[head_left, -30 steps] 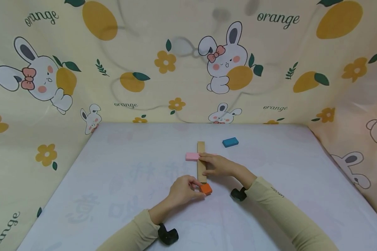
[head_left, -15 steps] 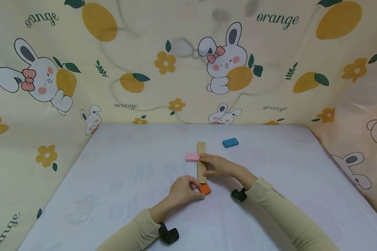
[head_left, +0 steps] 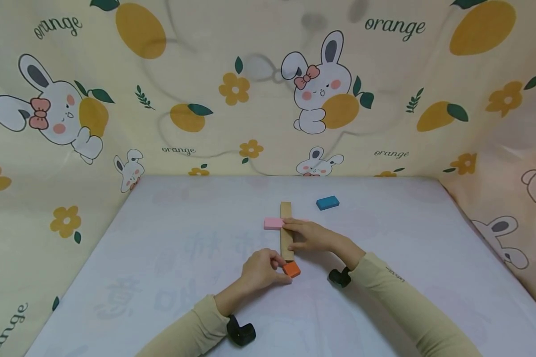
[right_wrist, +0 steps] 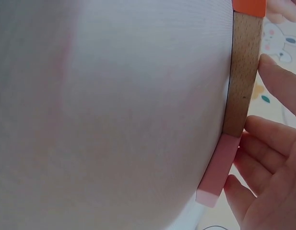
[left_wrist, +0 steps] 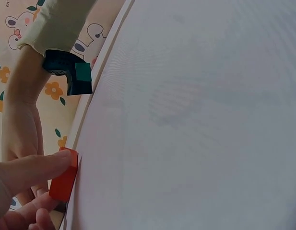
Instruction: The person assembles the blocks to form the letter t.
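Note:
My left hand (head_left: 259, 270) pinches an orange block (head_left: 291, 269) between thumb and fingers at the near end of a plain wooden strip (head_left: 287, 245). In the left wrist view, the thumb lies along one side of that orange block (left_wrist: 65, 179). My right hand (head_left: 314, 235) rests its fingertips on the strip and beside a pink block (head_left: 273, 223), which sticks out to the left. More pink shows to the right, partly behind the hand. From the right wrist view, the thumb touches the wood and other fingertips touch the pink block (right_wrist: 217, 172). Whether the strip is one piece, I cannot tell.
A blue block (head_left: 327, 203) lies by itself farther back, right of the strip. All the blocks are on a white-covered table (head_left: 183, 213). Behind and beside it hangs a cloth (head_left: 268, 129) printed with rabbits and oranges.
The orange block has shifted slightly left under my left hand, at the strip's near end. My right hand and the other blocks hold their places.

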`<state>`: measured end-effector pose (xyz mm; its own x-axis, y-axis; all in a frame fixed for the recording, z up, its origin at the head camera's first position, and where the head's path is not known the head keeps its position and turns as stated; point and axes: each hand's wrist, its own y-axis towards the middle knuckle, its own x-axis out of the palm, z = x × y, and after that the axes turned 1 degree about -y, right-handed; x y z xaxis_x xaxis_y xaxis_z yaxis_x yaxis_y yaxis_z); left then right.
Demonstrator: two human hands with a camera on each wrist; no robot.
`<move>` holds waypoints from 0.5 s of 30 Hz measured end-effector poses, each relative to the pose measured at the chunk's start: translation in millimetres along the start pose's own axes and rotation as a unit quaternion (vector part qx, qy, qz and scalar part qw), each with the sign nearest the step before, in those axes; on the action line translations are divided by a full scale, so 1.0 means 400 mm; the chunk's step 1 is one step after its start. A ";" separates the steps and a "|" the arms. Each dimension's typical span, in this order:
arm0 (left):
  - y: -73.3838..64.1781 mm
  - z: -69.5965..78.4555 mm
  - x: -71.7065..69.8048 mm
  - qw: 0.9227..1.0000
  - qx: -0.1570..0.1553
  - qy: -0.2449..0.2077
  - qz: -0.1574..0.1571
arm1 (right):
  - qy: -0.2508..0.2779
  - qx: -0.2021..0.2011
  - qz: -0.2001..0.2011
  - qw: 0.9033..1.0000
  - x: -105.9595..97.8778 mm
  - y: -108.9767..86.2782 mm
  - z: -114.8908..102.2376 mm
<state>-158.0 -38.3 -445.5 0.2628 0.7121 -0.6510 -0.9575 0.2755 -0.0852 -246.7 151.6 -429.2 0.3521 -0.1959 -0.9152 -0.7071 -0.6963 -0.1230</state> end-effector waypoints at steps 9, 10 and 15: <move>-0.002 -0.001 0.000 1.000 0.004 0.002 0.002 | 0.003 0.008 -0.003 1.000 -0.001 0.001 -0.001; -0.002 -0.001 0.000 1.000 0.004 0.003 0.002 | 0.006 0.011 -0.004 1.000 0.000 0.000 0.000; -0.004 -0.001 -0.001 1.000 -0.005 0.001 0.000 | 0.009 0.006 -0.001 1.000 -0.002 0.000 -0.003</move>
<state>-156.6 -39.2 -445.3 0.2633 0.7113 -0.6518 -0.9586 0.2690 -0.0936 -246.3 151.0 -428.2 0.3641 -0.2072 -0.9080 -0.7144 -0.6877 -0.1296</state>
